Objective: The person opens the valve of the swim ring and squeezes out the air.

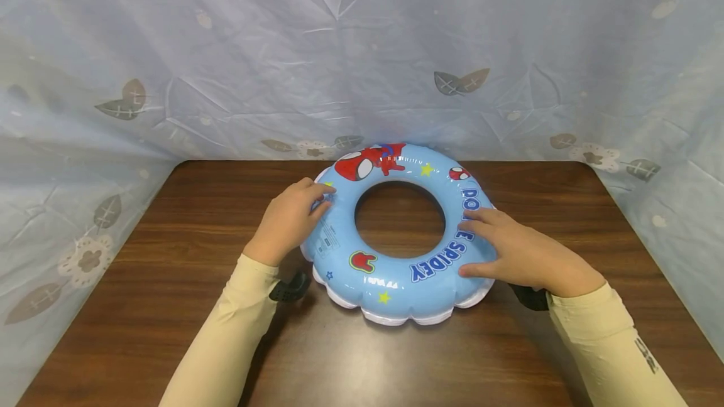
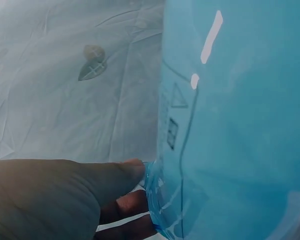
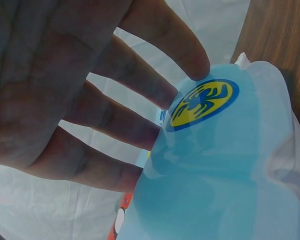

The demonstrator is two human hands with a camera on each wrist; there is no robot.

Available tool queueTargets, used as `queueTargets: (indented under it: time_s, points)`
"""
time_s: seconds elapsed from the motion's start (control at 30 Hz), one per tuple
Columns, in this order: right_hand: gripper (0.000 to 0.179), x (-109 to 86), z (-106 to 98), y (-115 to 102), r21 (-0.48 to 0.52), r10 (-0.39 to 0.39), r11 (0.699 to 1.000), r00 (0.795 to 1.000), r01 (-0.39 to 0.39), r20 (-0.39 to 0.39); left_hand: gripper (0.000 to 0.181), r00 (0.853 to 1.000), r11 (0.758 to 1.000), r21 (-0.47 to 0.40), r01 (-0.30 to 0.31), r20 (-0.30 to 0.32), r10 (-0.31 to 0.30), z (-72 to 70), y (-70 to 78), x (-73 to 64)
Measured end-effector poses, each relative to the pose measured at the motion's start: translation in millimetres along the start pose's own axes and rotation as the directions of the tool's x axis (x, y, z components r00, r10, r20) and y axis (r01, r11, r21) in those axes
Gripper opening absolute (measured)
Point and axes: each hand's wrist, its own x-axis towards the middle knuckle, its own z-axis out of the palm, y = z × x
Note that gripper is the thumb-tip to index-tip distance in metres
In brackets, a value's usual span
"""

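A light-blue inflatable swim ring [image 1: 390, 278] with a red cartoon figure, stars and "SPIDEY" lettering lies on the brown table, overlapping the curtain at its far side. My left hand [image 1: 291, 218] is at the ring's left edge, thumb and forefinger apart. In the left wrist view, this hand's fingertips meet a crinkled clear-blue bit [image 2: 157, 200] of the ring. On the other side my right hand [image 1: 523, 253] touches the lettered part with spread, fairly straight fingers. The right wrist view shows these fingertips resting on the ring beside a yellow spider emblem [image 3: 204, 105].
The wooden table [image 1: 362, 363] reaches back to a grey-blue curtain [image 1: 362, 80] printed with leaves and flowers, which also hangs along both sides. Dark wrist devices sit under both cream sleeves [image 1: 226, 331].
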Motion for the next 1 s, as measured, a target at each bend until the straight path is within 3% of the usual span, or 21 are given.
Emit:
queueTargets:
  time_s: [0.43, 0.7, 1.0]
  points:
    - [0.093, -2.8, 0.0, -2.2, -0.005, -0.008, 1.000, 1.000, 0.008, -0.006, 0.022, 0.999, 1.000, 0.003, -0.017, -0.028, 0.017, 3.8, 1.8, -1.7]
    - [0.092, -1.6, 0.0, -3.1, -0.007, -0.003, 1.000, 1.000, 0.003, 0.005, 0.032, 1.000, 0.999, 0.038, -0.029, -0.011, 0.029, 3.7, 2.1, -0.1]
    - [0.092, -1.7, 1.3, -3.8, 0.012, -0.001, 1.000, 1.000, 0.001, 0.013, 0.022, 0.999, 0.999, 0.028, -0.026, -0.036, 0.027, 4.0, 0.6, -1.5]
